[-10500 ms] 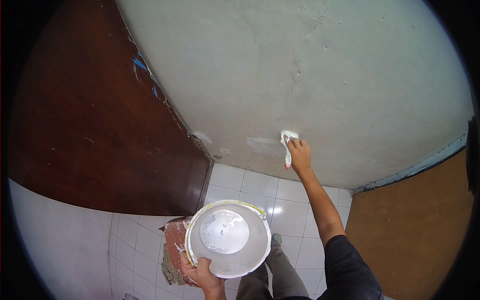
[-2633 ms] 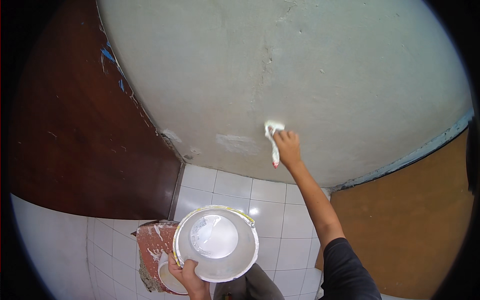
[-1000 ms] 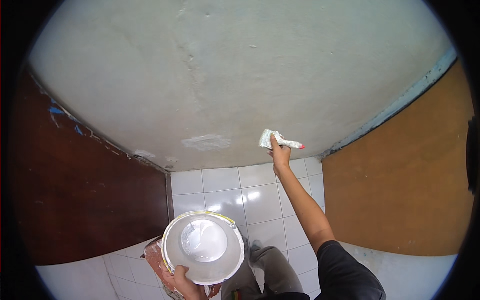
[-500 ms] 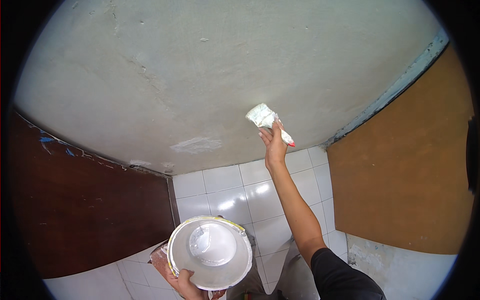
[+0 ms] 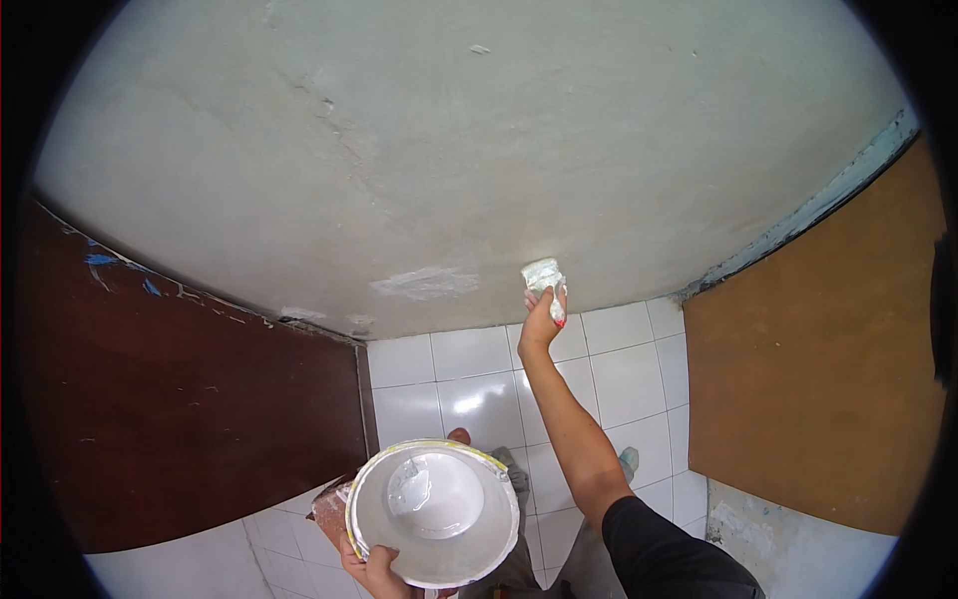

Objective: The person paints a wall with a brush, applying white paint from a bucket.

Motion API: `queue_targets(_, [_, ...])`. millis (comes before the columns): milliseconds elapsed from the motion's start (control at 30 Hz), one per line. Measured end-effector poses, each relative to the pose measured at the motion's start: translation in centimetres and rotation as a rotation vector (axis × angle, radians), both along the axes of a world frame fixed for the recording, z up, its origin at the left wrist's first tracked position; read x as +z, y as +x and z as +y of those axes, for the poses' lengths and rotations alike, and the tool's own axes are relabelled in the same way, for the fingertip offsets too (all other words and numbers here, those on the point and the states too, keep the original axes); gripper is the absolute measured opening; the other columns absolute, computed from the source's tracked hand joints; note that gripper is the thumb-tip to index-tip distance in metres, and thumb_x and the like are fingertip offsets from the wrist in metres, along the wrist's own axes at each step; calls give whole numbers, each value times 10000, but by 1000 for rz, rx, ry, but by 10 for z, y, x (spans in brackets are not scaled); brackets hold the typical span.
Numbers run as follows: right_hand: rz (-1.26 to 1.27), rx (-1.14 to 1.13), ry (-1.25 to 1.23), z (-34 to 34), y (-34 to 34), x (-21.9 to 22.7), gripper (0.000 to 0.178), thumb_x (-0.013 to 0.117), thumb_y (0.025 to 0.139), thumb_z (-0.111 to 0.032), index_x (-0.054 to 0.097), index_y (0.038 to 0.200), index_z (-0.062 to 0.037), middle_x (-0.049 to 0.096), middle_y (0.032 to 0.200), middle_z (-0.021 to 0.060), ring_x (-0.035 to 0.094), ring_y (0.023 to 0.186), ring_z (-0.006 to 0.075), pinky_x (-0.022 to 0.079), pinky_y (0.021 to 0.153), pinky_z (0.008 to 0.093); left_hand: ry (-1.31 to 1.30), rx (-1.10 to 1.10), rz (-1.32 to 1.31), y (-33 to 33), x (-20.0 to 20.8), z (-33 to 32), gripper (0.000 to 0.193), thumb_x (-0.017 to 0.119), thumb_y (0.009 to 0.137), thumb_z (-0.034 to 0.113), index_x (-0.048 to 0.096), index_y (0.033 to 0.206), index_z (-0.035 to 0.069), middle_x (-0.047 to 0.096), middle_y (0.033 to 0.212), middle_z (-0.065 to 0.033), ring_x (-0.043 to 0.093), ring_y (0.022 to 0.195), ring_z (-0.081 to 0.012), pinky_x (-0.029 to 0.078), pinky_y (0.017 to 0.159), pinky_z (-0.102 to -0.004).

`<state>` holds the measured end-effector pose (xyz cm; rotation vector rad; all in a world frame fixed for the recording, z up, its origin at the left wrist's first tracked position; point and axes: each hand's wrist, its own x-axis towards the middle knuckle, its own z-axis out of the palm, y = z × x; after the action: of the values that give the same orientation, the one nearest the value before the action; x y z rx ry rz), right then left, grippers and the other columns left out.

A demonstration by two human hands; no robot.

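Note:
My right hand [image 5: 540, 316] is closed round the handle of a paintbrush [image 5: 544, 276] caked in white paint, with a red tip at the handle's end. Its wide bristles are at the lower part of the grey-white wall [image 5: 599, 150]; whether they touch it I cannot tell. Low in front of me, my left hand [image 5: 374, 569] grips the near left rim of a white bucket [image 5: 494, 539]. Inside the bucket lies a pool of white paint [image 5: 454, 496]. A yellow strip runs along the bucket's far rim.
A dark brown door panel [image 5: 200, 399] stands at left, an orange-brown panel [image 5: 808, 369] at right. White tiles [image 5: 469, 349] cover the floor, where my feet stand beyond the bucket. The wall carries a white patch [image 5: 427, 284] and cracks. A reddish-brown object [image 5: 331, 509] sits behind the bucket.
My right hand and the brush have moved down the wall, and the brush now points more upright. The view has shifted slightly; the left hand still holds the bucket.

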<state>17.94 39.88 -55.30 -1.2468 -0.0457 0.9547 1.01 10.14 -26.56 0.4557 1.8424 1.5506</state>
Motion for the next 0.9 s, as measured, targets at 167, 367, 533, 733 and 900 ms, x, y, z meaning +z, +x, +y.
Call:
queue_targets(167, [50,29,64,10,-5,95,588,482,1040,-327,367,1505,14,585,1317,131,673,1026,219,516,892,305,-3,43,4,-5,14,-1,488,476,614,68,574,1079,-44,635,922,-109,628,790,-187,537,742,-307])
queue_targets(367, [19,14,441,1,8,161,590,463,1053,-337,329,1529,-16,548,1343,125,635,1083,216,484,959,330,-8,73,34,-6,17,0,467,475,619,64,570,1063,-45,637,922,-114,630,770,-185,540,725,-304])
queue_targets(533, [22,32,209,-2,-3,55,582,493,1043,-355,360,1512,-37,562,1340,107,652,1077,221,520,882,311,35,106,1,-11,16,-9,466,468,612,50,568,1056,-47,631,940,-124,630,804,-195,537,755,-301])
queue_targets(733, [190,236,7,-42,52,85,552,606,989,-396,471,1428,-89,625,1265,93,656,1092,195,523,821,288,59,72,-19,-5,42,1,473,465,610,27,566,1065,-54,614,935,-116,616,803,-196,535,763,-308])
queue_targets(900, [238,435,113,-110,96,217,518,648,972,-363,481,1374,-82,633,1202,79,656,1079,194,532,825,315,8,-42,68,-2,75,10,403,480,631,0,572,1019,-56,606,921,-111,598,786,-169,516,746,-285])
